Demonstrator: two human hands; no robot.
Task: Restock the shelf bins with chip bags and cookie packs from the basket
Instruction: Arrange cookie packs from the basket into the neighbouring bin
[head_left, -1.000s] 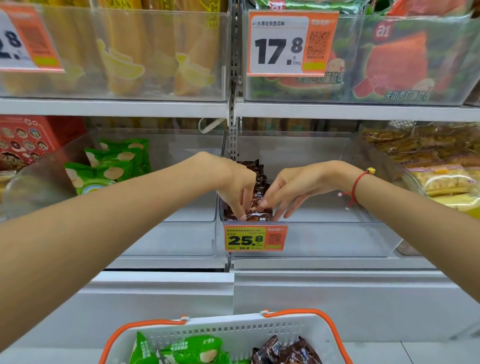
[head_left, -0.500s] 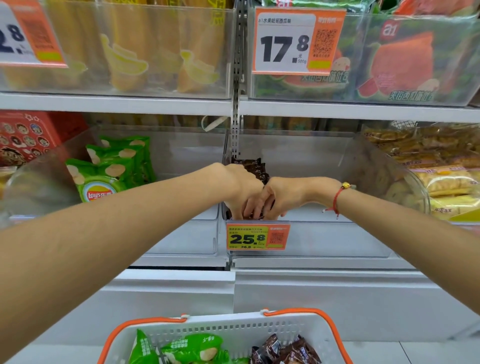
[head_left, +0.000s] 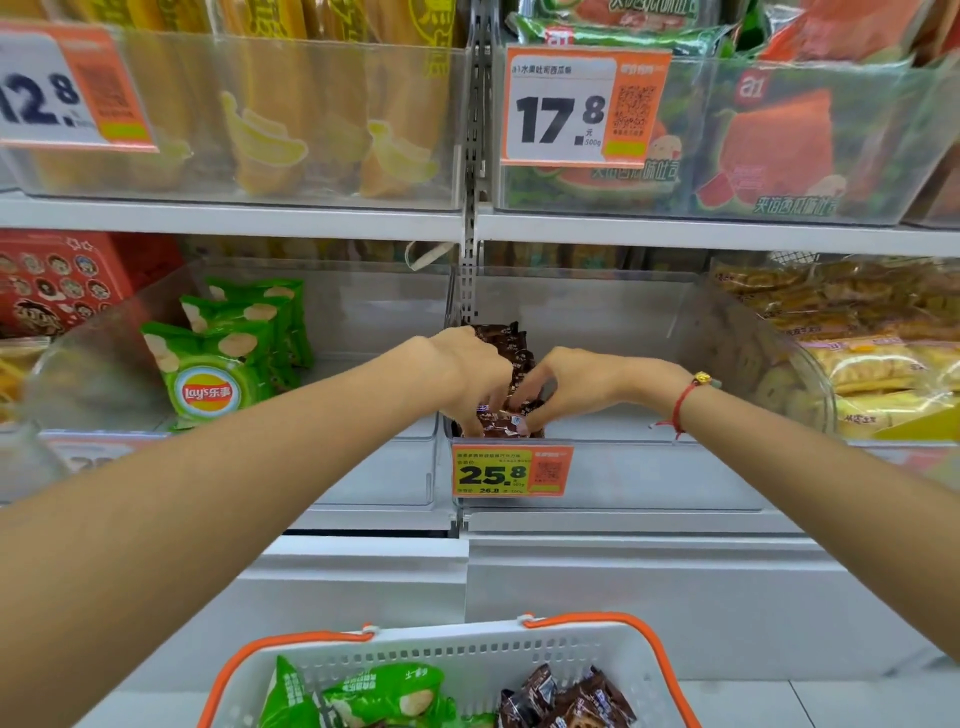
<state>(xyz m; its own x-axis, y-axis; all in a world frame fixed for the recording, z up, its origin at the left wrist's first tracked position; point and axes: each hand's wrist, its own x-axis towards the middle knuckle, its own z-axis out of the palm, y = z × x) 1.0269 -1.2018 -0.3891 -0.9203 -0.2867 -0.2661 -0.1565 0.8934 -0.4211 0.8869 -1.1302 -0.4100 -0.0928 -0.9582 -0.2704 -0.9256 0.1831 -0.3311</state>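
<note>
Hands (head_left: 511, 389) cover front cookie packs (head_left: 506, 345); fingertips, grip unclear.

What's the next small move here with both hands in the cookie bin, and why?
Probably let go and bring a hand back to the basket for more. Both the left hand and right hand are on the brown cookie packs, a row at the left end of the clear bin; the rest looks bare, and packs remain in the basket.
</note>
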